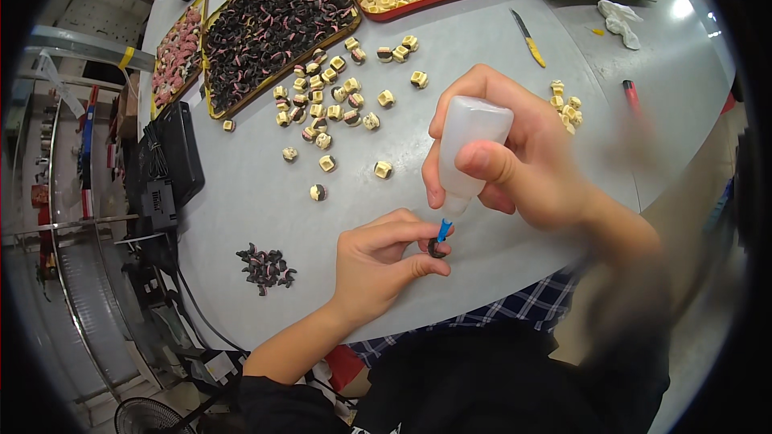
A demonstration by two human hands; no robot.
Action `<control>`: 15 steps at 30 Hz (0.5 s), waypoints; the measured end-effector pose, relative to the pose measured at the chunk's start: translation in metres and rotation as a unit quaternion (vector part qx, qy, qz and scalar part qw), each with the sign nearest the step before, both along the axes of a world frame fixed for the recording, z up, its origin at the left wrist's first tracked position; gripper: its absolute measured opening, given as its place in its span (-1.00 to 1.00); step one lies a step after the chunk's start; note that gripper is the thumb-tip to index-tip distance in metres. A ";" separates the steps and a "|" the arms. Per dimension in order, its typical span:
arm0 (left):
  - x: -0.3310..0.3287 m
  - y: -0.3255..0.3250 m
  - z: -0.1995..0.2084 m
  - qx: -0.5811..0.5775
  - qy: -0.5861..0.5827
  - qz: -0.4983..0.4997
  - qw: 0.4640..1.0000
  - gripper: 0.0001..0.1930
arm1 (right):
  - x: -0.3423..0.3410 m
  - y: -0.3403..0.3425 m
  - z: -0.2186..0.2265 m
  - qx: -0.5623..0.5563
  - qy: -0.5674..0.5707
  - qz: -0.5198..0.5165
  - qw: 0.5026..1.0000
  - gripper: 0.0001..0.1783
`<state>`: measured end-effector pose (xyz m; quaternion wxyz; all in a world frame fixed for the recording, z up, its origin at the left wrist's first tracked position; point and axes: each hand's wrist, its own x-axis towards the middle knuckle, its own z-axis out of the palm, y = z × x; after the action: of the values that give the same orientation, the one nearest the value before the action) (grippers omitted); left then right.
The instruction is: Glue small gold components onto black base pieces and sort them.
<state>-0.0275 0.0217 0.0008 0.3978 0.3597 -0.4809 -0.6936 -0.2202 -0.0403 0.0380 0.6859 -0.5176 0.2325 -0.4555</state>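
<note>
Tipped nozzle-down, a translucent white squeeze bottle (473, 130) is gripped in my right hand (540, 169), fingers wrapped round it and thumb across its front. Its blue nozzle tip (445, 229) points at a small dark curved piece (435, 250), which my left hand (374, 264) pinches between thumb and fingers. Whether the tip touches the piece I cannot tell. Left of my left hand lies a small pile of black-and-pink curved pieces (268, 268). Beyond my hands, many small cream-and-black pieces (334, 112) are scattered over the grey table (265, 193).
Along the far side stand a tray of black-and-pink pieces (277, 28), a red tray of cream pieces (418, 13) and a pink-filled tray (178, 56). A yellow-handled knife (528, 38), a few cream pieces (568, 106) and a crumpled tissue (619, 22) lie at right. A black case (177, 153) sits left.
</note>
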 end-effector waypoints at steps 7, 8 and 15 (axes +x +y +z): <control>0.000 0.000 0.001 0.006 -0.004 0.006 1.000 -0.68 | 0.002 -0.001 -0.004 -0.037 0.036 -0.023 0.998 -0.61; -0.001 0.000 0.001 0.005 -0.004 0.007 1.000 -0.68 | 0.001 -0.001 -0.002 -0.034 0.041 -0.021 0.998 -0.61; 0.000 0.000 0.000 -0.012 0.000 -0.002 1.000 -0.66 | 0.000 -0.001 -0.003 -0.048 0.049 -0.030 0.997 -0.58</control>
<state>-0.0275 0.0213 0.0004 0.4009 0.3538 -0.4900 -0.6885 -0.2198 -0.0414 0.0347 0.6338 -0.5644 0.2595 -0.4607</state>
